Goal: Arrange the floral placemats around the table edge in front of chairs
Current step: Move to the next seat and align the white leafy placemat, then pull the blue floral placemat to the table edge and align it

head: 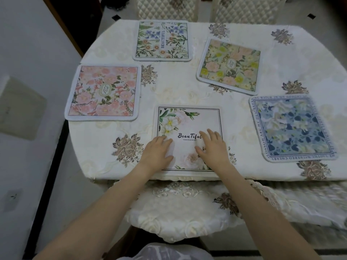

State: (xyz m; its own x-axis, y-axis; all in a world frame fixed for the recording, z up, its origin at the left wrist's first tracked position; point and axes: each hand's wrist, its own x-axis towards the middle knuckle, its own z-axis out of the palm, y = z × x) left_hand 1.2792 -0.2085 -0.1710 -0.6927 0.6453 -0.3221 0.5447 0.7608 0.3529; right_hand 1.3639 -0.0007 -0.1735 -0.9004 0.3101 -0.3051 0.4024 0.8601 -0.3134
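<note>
**Inspector:** What is being recorded nearest the camera?

**Assessor:** A cushioned chair seat (169, 218) with a rose-textured cover is being seen directly below, tucked against the near table edge. Just above it, the white "Beautiful" placemat (187, 126) is being pressed flat by both hands. The left hand (157, 151) is being laid palm-down on its lower left part, fingers narrowly spread; the right hand (210, 147) is being laid on its lower right part, fingers splayed wider. Nothing is being gripped by either.

**Inspector:** How is the step best carried out?

**Assessor:** In judgement, the mat is being squared to the near edge. Even pressure from both palms is advised, and the mat's lower border should be kept parallel to the edge and centred on the chair.

**Inspector:** And the remaining mats?

**Assessor:** The pink mat (103, 92) is being shown at the left edge, the blue-flowered "Beautiful" mat (162, 41) at the far edge before a quilted chair (167, 8). The yellow mat (229, 65) is being shown tilted and inboard; the navy mat (293, 128) is lying skewed at the right. Both probably need correcting.

**Inspector:** Surface and room?

**Assessor:** An embroidered cream tablecloth (178, 87) is covering the table; pale tiled floor (22, 53) is being seen at the left.
</note>
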